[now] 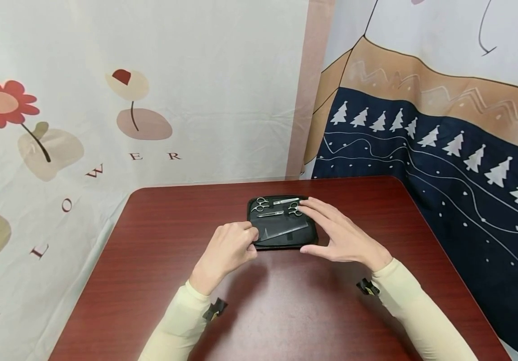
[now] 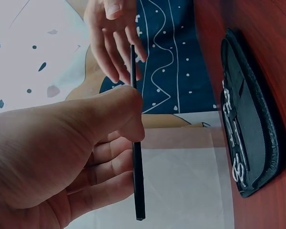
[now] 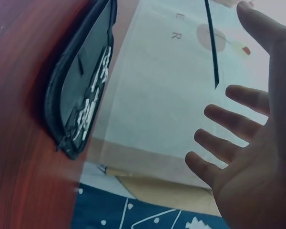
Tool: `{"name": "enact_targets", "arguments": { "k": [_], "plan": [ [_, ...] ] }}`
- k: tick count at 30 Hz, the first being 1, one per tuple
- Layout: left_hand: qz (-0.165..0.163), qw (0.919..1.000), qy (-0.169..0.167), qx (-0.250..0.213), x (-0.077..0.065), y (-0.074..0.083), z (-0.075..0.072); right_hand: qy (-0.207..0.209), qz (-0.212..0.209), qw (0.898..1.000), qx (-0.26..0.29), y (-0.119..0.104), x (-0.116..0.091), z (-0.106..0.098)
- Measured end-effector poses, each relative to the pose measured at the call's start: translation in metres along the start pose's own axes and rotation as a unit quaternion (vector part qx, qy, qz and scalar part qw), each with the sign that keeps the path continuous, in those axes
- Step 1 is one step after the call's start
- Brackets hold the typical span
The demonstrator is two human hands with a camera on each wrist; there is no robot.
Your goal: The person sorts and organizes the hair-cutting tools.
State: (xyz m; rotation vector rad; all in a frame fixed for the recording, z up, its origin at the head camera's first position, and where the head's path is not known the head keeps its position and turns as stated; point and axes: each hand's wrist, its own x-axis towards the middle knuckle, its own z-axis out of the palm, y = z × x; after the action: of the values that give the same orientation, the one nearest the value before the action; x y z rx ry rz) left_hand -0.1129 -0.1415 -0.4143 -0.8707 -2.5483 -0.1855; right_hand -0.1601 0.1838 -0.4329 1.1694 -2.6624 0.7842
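Note:
My left hand (image 1: pixel 231 248) pinches a thin black comb (image 1: pixel 286 232) by one end, between thumb and curled fingers. Seen edge-on in the left wrist view, the comb (image 2: pixel 139 181) hangs above the table, apart from the black zippered case (image 2: pixel 252 124). The case (image 1: pixel 252 216) lies unfolded on the table below, with two pairs of silver scissors (image 1: pixel 261 200) in its slots. My right hand (image 1: pixel 346 238) hovers at the case's right side, fingers extended and thumb apart. Between its fingers and the comb's free end there is a gap in the right wrist view.
A reddish-brown wooden table (image 1: pixel 160 240) with rounded corners carries the case near its far edge. Behind it hangs a pale curtain (image 1: pixel 223 100) with flower prints. On the right hangs a dark blue cloth (image 1: pixel 444 185) with white trees.

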Motion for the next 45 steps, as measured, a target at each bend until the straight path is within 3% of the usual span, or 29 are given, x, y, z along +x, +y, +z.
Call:
{"name": "enact_targets", "arguments": {
  "k": [5, 14, 24, 45],
  "plan": [
    [0.006, 1.0000, -0.001, 0.000, 0.001, 0.001, 0.002, 0.022, -0.053, 0.998, -0.023, -0.005, 0.003, 0.003],
    [0.005, 0.9998, -0.019, 0.005, 0.002, 0.005, 0.002, 0.029, -0.095, 0.994, -0.037, -0.008, 0.007, 0.010],
    [0.006, 0.9998, -0.018, 0.008, 0.001, 0.007, 0.003, 0.095, -0.165, 0.981, -0.046, -0.006, 0.011, 0.020],
    [0.009, 0.9997, -0.024, -0.001, -0.001, 0.005, 0.005, 0.101, -0.177, 0.977, -0.061, -0.006, 0.014, 0.021]
  ]
}}
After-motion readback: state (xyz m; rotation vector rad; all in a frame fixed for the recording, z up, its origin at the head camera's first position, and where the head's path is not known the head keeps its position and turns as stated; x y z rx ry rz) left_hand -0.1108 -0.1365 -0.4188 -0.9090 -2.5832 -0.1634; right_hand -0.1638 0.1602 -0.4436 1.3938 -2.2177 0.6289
